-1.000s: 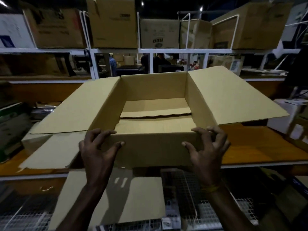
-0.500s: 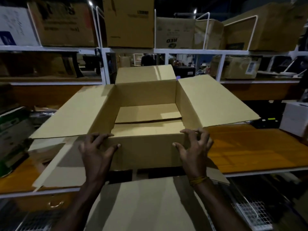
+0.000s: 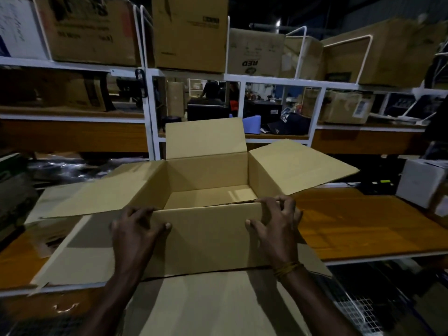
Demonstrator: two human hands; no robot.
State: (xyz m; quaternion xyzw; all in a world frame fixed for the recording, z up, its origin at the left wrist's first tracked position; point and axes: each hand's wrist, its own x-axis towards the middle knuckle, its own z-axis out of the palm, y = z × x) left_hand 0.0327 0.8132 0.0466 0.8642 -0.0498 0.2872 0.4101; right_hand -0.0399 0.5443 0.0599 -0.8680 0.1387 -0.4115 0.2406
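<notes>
Box [image 3: 208, 238] at the bench [image 3: 363, 221] front edge. Left hand [image 3: 135, 229] and right hand [image 3: 276, 226] still grip its near corners, fingers hooked over the rim, thumbs splayed. Far flap [image 3: 204, 138] now stands upright.

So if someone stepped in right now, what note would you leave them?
Left hand: grips the near-left corner of the cardboard box, fingers hooked over the rim.
Right hand: grips the near-right corner the same way.
Box: upright on the wooden bench, top flaps open, nothing inside.
Done: box set up.
Left: likely filling it and closing the flaps.
</notes>
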